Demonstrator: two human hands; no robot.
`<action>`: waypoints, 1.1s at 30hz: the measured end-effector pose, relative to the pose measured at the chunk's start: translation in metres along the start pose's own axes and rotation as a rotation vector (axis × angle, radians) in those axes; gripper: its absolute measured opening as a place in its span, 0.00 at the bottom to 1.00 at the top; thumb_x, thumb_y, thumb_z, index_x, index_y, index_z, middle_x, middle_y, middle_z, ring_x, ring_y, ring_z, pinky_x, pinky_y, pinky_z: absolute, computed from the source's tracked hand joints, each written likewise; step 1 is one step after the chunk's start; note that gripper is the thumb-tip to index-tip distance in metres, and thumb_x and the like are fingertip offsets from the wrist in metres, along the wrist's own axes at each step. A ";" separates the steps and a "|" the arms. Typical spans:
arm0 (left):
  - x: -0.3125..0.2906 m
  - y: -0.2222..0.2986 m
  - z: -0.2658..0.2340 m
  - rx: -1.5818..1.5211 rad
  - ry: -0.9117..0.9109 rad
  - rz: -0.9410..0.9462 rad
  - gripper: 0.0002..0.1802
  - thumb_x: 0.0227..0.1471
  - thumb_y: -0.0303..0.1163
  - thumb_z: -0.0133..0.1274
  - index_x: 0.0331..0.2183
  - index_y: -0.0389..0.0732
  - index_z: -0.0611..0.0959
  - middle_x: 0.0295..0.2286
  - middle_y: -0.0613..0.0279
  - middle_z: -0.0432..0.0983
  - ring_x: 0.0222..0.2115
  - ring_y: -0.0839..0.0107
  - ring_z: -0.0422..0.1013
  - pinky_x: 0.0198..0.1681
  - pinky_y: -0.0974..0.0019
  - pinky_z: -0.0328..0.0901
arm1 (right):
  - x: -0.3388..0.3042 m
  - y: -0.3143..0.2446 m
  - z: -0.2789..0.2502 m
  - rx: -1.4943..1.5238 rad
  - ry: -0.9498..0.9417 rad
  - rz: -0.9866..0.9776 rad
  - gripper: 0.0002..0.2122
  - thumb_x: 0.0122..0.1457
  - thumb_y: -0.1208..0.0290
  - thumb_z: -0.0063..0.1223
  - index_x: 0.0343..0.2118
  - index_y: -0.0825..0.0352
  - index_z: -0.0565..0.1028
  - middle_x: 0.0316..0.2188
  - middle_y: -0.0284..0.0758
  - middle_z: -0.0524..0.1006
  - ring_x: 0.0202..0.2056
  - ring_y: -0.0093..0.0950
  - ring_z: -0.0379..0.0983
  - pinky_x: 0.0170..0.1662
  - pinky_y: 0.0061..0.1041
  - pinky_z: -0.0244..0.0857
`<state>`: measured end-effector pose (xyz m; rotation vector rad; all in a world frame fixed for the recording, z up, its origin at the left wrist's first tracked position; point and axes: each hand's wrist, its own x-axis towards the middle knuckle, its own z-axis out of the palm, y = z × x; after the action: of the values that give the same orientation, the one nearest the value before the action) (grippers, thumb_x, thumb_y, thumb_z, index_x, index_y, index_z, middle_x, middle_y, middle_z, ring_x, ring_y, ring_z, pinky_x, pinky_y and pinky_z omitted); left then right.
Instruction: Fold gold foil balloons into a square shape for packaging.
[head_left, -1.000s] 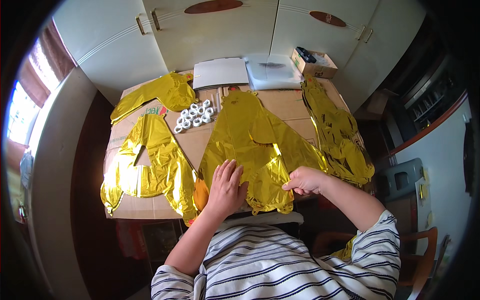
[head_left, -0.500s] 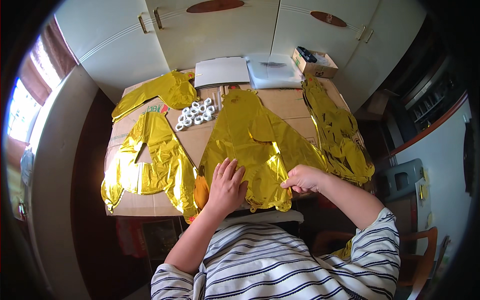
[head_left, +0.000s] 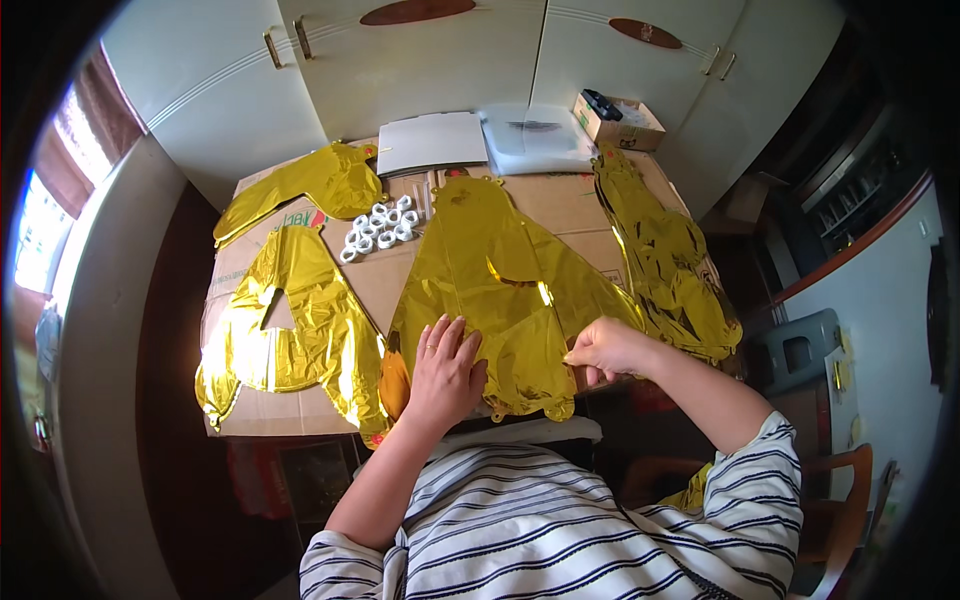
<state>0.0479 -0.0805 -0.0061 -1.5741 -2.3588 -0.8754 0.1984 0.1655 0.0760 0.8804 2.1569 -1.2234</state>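
A deflated gold foil balloon (head_left: 470,260) lies flattened in front of me, its lower end at the near table edge. My left hand (head_left: 447,365) rests on its lower left part, fingers stretched out and palm down. At its lower right edge my right hand (head_left: 612,350) is closed in a pinch, thumb and forefinger on the foil's rim. To the left lies another flat gold foil balloon (head_left: 325,350), shaped like a letter A, with an orange piece (head_left: 394,385) beside my left wrist. More gold foil balloons lie at the far left (head_left: 300,190) and along the right side (head_left: 665,270).
Cardboard (head_left: 375,285) covers the table. Beyond the middle balloon are several small white ribbon rolls (head_left: 380,230), a white sheet stack (head_left: 430,142), clear plastic bags (head_left: 540,145) and a small carton (head_left: 625,130) holding a black object. Cabinets stand behind; a grey stool (head_left: 795,355) is at right.
The view has shifted slightly. The foil near my right hand lies smoother, with fewer bright creases. My left hand stays on the balloon; my right hand still pinches at its edge.
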 end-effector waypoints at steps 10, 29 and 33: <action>0.005 0.008 -0.024 -0.015 0.107 -0.002 0.24 0.51 0.32 0.59 0.51 0.38 0.79 0.56 0.44 0.68 0.61 0.43 0.61 0.65 0.38 0.53 | -0.018 0.021 -0.027 -0.321 0.698 -0.174 0.12 0.55 0.63 0.63 0.33 0.68 0.80 0.32 0.45 0.82 0.37 0.44 0.79 0.43 0.41 0.72; -0.024 -0.001 -0.089 0.022 -0.081 -0.705 0.37 0.48 0.32 0.62 0.60 0.41 0.70 0.22 0.56 0.76 0.27 0.55 0.77 0.36 0.54 0.71 | 0.000 0.093 -0.017 -0.071 0.883 -0.085 0.15 0.52 0.60 0.66 0.26 0.69 0.77 0.28 0.43 0.81 0.32 0.41 0.79 0.37 0.37 0.71; -0.018 -0.005 -0.090 -0.123 -0.042 -0.772 0.33 0.49 0.29 0.59 0.59 0.42 0.72 0.20 0.58 0.74 0.24 0.63 0.75 0.30 0.59 0.69 | -0.010 0.080 -0.027 0.187 0.782 -0.250 0.10 0.56 0.69 0.63 0.26 0.71 0.76 0.21 0.30 0.76 0.25 0.17 0.69 0.30 0.23 0.64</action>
<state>0.0357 -0.1459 0.0575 -0.6678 -3.0267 -1.1285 0.2615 0.2172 0.0514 1.3732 2.8582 -1.3644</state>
